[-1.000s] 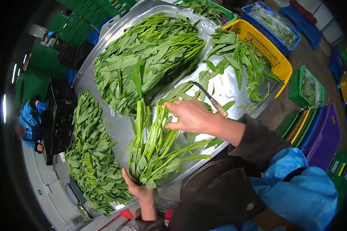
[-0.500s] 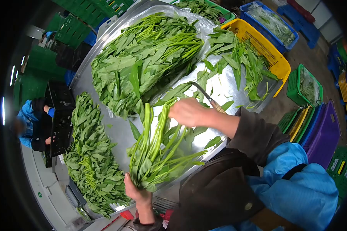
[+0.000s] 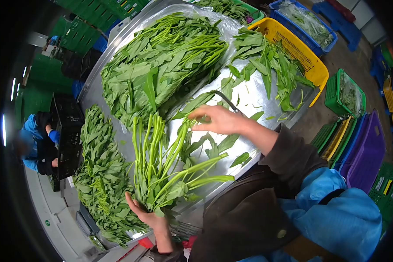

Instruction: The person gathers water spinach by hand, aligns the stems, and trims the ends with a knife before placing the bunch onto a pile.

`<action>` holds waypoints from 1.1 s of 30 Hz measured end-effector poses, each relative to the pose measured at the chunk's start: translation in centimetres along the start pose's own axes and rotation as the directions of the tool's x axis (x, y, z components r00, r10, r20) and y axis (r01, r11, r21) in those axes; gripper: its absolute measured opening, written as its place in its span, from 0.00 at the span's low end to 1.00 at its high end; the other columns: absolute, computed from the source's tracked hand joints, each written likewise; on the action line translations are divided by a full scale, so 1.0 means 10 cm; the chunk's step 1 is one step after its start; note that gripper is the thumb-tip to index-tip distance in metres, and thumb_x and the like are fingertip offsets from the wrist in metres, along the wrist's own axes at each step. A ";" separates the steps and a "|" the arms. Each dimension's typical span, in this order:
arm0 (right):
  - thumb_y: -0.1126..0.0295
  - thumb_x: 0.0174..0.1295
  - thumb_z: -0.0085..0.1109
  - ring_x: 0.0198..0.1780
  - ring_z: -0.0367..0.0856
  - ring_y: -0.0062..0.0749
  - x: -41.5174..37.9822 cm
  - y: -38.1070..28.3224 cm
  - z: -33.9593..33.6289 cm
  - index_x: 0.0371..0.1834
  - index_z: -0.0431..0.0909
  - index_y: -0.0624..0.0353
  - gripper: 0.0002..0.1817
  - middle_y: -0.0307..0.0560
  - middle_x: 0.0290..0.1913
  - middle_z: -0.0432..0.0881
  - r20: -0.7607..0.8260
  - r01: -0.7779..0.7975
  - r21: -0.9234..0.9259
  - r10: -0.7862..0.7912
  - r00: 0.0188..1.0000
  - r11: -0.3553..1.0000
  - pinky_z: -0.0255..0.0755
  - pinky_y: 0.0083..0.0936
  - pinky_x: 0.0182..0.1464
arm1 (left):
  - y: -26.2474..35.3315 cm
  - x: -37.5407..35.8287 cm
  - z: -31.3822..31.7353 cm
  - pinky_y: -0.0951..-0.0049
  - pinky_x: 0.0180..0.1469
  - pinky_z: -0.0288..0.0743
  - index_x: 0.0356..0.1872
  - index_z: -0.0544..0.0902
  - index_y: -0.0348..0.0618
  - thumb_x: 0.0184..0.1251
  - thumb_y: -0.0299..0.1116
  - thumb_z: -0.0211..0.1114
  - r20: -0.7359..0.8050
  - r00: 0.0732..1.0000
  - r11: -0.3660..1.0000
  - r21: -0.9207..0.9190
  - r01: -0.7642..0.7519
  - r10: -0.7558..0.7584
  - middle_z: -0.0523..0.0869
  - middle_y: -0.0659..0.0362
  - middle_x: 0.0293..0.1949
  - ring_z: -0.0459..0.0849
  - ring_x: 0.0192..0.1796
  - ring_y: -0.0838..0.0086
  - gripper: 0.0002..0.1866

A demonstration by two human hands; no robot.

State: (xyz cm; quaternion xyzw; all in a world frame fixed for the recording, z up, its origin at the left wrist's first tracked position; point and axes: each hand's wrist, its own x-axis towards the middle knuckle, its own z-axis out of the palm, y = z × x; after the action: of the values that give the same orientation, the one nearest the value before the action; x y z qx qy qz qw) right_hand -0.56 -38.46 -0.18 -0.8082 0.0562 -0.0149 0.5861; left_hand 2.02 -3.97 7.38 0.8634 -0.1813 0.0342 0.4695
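A loose bunch of water spinach (image 3: 155, 161) stands fanned out over the near edge of the metal table, stem ends up. My left hand (image 3: 150, 218) cradles its leafy lower end, thumb stretched out at the left and fingers partly hidden behind leaves. At the upper stem tips, my right hand (image 3: 220, 120) has its thumb and fingers curved and apart, close against the stems. Just beyond that hand lies a curved sickle (image 3: 227, 100), its handle mostly hidden. A big heap of water spinach (image 3: 157, 70) rests on plastic sheeting farther back.
Another long heap of greens (image 3: 102, 179) runs along the left. Loose leafy stems (image 3: 275, 70) spill by a yellow basket (image 3: 310, 59) at the right. Stacked crates (image 3: 358, 146) stand on the floor. A co-worker (image 3: 37, 139) handles a black crate (image 3: 70, 135) at far left.
The bunch has spread, with many stems swung to the left. My right hand has loosened its fingers and shifted slightly up. My left hand has moved a little left, its thumb farther out.
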 end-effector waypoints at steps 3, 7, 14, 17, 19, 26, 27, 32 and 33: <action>0.45 0.58 0.62 0.54 0.80 0.39 0.18 -0.06 -0.22 0.59 0.74 0.66 0.36 0.56 0.56 0.79 0.132 -0.060 0.324 0.018 0.991 0.944 0.73 0.30 0.57 | 0.09 0.01 0.02 0.67 0.65 0.64 0.73 0.49 0.38 0.52 0.40 0.75 -0.010 1.000 1.000 -0.027 0.012 -0.012 0.66 0.49 0.64 0.73 0.61 0.63 0.53; 0.61 0.63 0.60 0.38 0.85 0.29 0.12 -0.16 0.02 0.52 0.77 0.68 0.22 0.52 0.48 0.83 0.528 -0.294 0.365 0.064 0.847 0.883 0.80 0.22 0.39 | 0.03 0.00 0.04 0.67 0.65 0.64 0.73 0.48 0.37 0.50 0.33 0.75 -0.005 1.000 0.999 -0.036 0.019 -0.019 0.69 0.47 0.61 0.74 0.60 0.63 0.53; 0.70 0.58 0.58 0.30 0.83 0.28 -0.03 -0.10 0.38 0.36 0.82 0.66 0.10 0.47 0.33 0.84 0.199 -0.284 0.724 0.204 0.959 0.629 0.78 0.22 0.29 | 0.02 -0.05 0.10 0.68 0.65 0.63 0.73 0.51 0.36 0.50 0.28 0.73 0.039 0.996 0.994 -0.081 0.080 -0.077 0.64 0.49 0.66 0.74 0.60 0.65 0.50; 0.69 0.57 0.60 0.28 0.82 0.26 -0.08 -0.06 0.34 0.35 0.82 0.67 0.10 0.47 0.31 0.83 0.161 -0.315 0.759 0.305 0.939 0.570 0.78 0.22 0.28 | -0.01 -0.06 0.09 0.69 0.64 0.63 0.72 0.51 0.35 0.49 0.26 0.72 0.008 1.000 0.999 -0.036 0.020 -0.020 0.68 0.48 0.62 0.75 0.58 0.65 0.50; 0.68 0.59 0.59 0.26 0.81 0.25 -0.09 -0.04 0.36 0.32 0.81 0.66 0.10 0.47 0.30 0.83 0.104 -0.326 0.745 0.382 0.918 0.582 0.77 0.21 0.28 | -0.02 -0.06 0.10 0.69 0.64 0.64 0.72 0.51 0.35 0.49 0.25 0.72 0.007 1.000 1.000 -0.017 0.004 -0.003 0.70 0.48 0.61 0.75 0.58 0.65 0.49; 0.70 0.63 0.52 0.27 0.73 0.21 -0.04 0.35 0.20 0.42 0.75 0.59 0.08 0.38 0.34 0.76 -0.015 -0.055 0.993 0.566 0.824 0.106 0.74 0.22 0.36 | 0.02 -0.05 0.20 0.71 0.58 0.69 0.74 0.51 0.42 0.52 0.30 0.73 0.027 1.000 1.000 0.023 -0.013 0.012 0.77 0.52 0.52 0.78 0.53 0.67 0.50; 0.70 0.62 0.54 0.35 0.76 0.23 -0.08 0.42 0.08 0.48 0.74 0.60 0.12 0.41 0.40 0.77 -0.019 -0.170 0.923 0.485 0.874 0.344 0.74 0.23 0.41 | 0.04 -0.04 0.18 0.70 0.61 0.66 0.73 0.52 0.38 0.50 0.27 0.72 0.014 0.999 0.999 -0.019 0.035 -0.035 0.76 0.50 0.55 0.77 0.55 0.66 0.49; 0.59 0.58 0.64 0.76 0.49 0.42 -0.35 0.16 0.18 0.75 0.48 0.59 0.46 0.53 0.74 0.54 0.482 -0.221 0.640 -0.160 0.862 0.736 0.47 0.34 0.75 | 0.07 0.02 0.15 0.69 0.63 0.64 0.72 0.52 0.35 0.50 0.26 0.71 -0.021 0.990 0.990 -0.044 0.136 -0.137 0.75 0.47 0.56 0.77 0.56 0.65 0.48; 0.54 0.58 0.64 0.76 0.49 0.42 -0.30 -0.01 0.24 0.76 0.45 0.58 0.49 0.54 0.75 0.52 0.484 -0.178 0.617 -0.191 0.854 0.766 0.48 0.34 0.74 | 0.06 0.04 0.17 0.69 0.63 0.65 0.72 0.52 0.36 0.50 0.26 0.70 -0.014 0.995 0.995 -0.033 0.095 -0.096 0.75 0.47 0.56 0.77 0.56 0.65 0.48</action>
State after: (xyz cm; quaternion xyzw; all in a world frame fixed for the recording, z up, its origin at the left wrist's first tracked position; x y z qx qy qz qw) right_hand -3.32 -35.90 -0.73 -0.5312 -0.1156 0.1835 0.8190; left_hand 1.94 -5.82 6.99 0.8633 -0.1366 0.0154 0.4857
